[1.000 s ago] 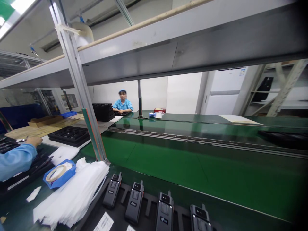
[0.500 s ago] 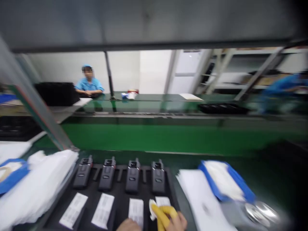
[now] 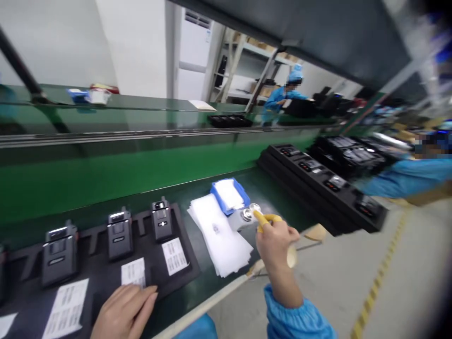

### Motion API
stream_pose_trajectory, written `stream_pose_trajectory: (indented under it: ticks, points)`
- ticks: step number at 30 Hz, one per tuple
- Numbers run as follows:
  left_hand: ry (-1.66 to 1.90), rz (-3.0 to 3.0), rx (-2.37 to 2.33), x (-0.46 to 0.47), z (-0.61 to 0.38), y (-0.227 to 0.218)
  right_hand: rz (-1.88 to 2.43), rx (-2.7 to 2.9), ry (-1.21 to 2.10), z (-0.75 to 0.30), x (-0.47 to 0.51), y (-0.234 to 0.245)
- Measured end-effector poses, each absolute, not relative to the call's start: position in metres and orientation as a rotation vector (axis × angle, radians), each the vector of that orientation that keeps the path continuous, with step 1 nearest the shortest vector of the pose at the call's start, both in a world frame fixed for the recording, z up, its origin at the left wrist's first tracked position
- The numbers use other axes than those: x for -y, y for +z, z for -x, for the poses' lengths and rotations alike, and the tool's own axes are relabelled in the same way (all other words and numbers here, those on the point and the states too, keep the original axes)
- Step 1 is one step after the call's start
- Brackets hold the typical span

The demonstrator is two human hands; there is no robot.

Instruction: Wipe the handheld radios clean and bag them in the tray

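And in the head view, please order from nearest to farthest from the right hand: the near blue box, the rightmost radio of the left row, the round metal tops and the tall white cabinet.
From the right hand:
1. Round metal tops: just ahead.
2. Near blue box: beyond, slightly left.
3. Rightmost radio: farther left, on black tray.
4. Tall white cabinet: far background.

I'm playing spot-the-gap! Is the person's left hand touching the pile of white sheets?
Apart. The head view shows green tabletop between the left hand and the white sheets.
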State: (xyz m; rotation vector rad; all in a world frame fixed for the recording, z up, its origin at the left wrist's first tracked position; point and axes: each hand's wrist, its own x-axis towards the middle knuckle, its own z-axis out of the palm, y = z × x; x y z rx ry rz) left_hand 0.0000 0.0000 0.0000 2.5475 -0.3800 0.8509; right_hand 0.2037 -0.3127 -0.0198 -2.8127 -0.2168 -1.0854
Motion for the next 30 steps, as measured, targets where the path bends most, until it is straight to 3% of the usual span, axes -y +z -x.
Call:
stream_pose_trajectory:
  ticks: [4,8,13,19,30]
  points:
    - [0.757,-2.599,0.316,0.015,-0.004,0.014,2.788,0.398,-1.115,-0.216,0.316,-0.034]
    - [0.678,-2.728,0.306,0.019,-0.01,0.003,2.63,0.505,-1.271,-0.218,0.292,-0.013]
    - [0.5,-3.023,0.306,0.021,-0.026,-0.021,2.461,1.033,-0.991,-0.217,0.203,0.021]
    - [0.55,-3.099,0.155,0.021,-0.034,-0.037,2.36,1.254,-0.845,-0.232,0.132,-0.001]
    - [0.518,-3.053,0.15,0.02,-0.036,-0.04,2.352,1.442,-0.847,-0.227,0.096,-0.019]
